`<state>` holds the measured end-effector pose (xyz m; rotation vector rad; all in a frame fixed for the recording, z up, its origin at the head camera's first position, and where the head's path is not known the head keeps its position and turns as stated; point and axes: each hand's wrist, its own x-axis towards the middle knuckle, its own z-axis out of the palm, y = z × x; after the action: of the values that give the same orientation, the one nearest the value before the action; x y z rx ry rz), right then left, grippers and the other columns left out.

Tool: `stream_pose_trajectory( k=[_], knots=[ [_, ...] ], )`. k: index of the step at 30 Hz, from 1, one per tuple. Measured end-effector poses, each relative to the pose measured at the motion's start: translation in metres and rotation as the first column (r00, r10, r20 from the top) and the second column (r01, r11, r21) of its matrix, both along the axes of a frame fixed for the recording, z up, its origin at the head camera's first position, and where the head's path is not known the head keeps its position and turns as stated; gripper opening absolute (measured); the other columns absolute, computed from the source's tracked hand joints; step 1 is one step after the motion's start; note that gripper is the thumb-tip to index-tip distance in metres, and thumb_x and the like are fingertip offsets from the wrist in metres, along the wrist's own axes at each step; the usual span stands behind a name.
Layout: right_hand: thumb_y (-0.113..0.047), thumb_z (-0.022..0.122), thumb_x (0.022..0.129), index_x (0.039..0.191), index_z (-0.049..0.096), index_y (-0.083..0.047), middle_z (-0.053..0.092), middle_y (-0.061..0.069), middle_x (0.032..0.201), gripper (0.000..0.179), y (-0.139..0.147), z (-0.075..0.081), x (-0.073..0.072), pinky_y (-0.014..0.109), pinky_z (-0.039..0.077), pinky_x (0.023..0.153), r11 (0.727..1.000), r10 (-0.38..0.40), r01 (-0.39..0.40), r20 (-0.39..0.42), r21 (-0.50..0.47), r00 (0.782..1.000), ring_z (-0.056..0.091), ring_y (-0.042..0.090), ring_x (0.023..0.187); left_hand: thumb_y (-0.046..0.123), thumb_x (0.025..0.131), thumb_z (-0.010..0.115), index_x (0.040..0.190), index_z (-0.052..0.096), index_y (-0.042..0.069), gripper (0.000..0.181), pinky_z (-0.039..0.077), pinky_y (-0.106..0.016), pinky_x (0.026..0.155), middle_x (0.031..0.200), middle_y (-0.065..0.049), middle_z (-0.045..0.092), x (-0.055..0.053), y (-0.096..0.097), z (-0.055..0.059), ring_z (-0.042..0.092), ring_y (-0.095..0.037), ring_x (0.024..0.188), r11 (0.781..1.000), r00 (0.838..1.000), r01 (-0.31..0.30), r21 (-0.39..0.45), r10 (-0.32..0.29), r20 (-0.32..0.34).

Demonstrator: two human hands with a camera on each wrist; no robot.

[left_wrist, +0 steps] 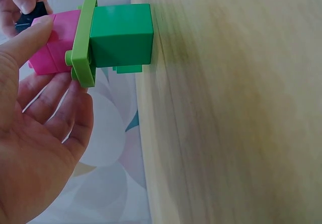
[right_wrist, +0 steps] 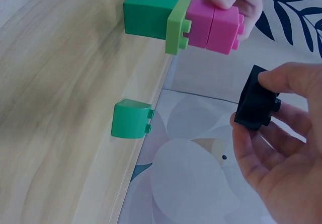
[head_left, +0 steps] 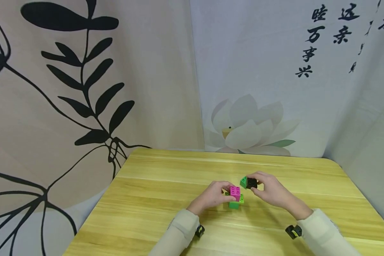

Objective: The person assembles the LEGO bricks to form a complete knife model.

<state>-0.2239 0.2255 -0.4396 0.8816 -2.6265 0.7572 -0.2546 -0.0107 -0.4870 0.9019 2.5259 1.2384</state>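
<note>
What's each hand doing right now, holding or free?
Left hand: holding the pink blocks, thumb and fingers around them.
Right hand: holding the black block between thumb and fingers.

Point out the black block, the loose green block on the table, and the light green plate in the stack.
Black block (right_wrist: 255,101): right wrist view, on its side.
Loose green block (right_wrist: 129,122): right wrist view, on its side face.
Light green plate (left_wrist: 82,47): left wrist view, on its side edge.

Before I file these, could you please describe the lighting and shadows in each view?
Head view: a soft shadow on the wooden tabletop near the right hand; left wrist view: a faint greenish tint on the tabletop beside the stacked green toy brick; right wrist view: broad, soft-edged tabletop shadows.
</note>
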Motion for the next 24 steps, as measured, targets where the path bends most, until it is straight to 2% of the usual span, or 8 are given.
stream_pose_trajectory(
  k=[7, 12, 19, 24],
  knots=[
    [-0.004, 0.074, 0.079, 0.118, 0.059, 0.003, 0.064, 0.006, 0.105, 0.042, -0.007, 0.003, 0.004, 0.027, 0.052, 0.072, 1.0, 0.017, -0.017, 0.001, -0.023, 1.0, 0.062, 0.015, 0.087, 0.033, 0.083, 0.073, 0.107, 0.067, 0.019, 0.029, 0.046, -0.02, 0.075, 0.091, 0.016, 0.063, 0.0, 0.0, 0.001, 0.057, 0.0, 0.086, 1.0, 1.0, 0.004, -0.003, -0.004, -0.004],
    [-0.007, 0.074, 0.08, 0.117, 0.061, 0.0, 0.064, 0.002, 0.104, 0.04, -0.011, 0.004, 0.004, 0.028, 0.052, 0.073, 1.0, 0.014, -0.014, 0.0, -0.02, 1.0, 0.061, 0.012, 0.086, 0.033, 0.083, 0.073, 0.107, 0.067, 0.019, 0.028, 0.047, -0.02, 0.075, 0.091, 0.016, 0.063, 0.0, 0.0, 0.001, 0.057, 0.0, 0.086, 1.0, 1.0, 0.005, 0.001, -0.005, -0.002],
    [-0.008, 0.074, 0.08, 0.116, 0.062, -0.002, 0.064, 0.003, 0.105, 0.039, -0.018, 0.003, 0.004, 0.027, 0.051, 0.072, 0.997, 0.063, -0.064, -0.018, -0.038, 0.998, 0.061, 0.013, 0.088, 0.033, 0.083, 0.073, 0.104, 0.067, 0.02, 0.026, 0.047, -0.02, 0.075, 0.09, 0.016, 0.063, 0.001, 0.0, 0.001, 0.058, -0.001, 0.086, 1.0, 1.0, 0.009, 0.0, -0.009, 0.001],
    [-0.009, 0.073, 0.082, 0.119, 0.061, -0.004, 0.064, 0.002, 0.107, 0.038, -0.023, 0.002, 0.003, 0.027, 0.052, 0.071, 0.993, 0.114, -0.113, 0.024, -0.034, 0.993, 0.06, 0.014, 0.091, 0.034, 0.083, 0.073, 0.102, 0.068, 0.02, 0.024, 0.047, -0.02, 0.074, 0.09, 0.016, 0.064, 0.0, -0.001, 0.0, 0.058, -0.002, 0.087, 1.0, 1.0, 0.017, 0.002, -0.017, -0.015]
  ],
)
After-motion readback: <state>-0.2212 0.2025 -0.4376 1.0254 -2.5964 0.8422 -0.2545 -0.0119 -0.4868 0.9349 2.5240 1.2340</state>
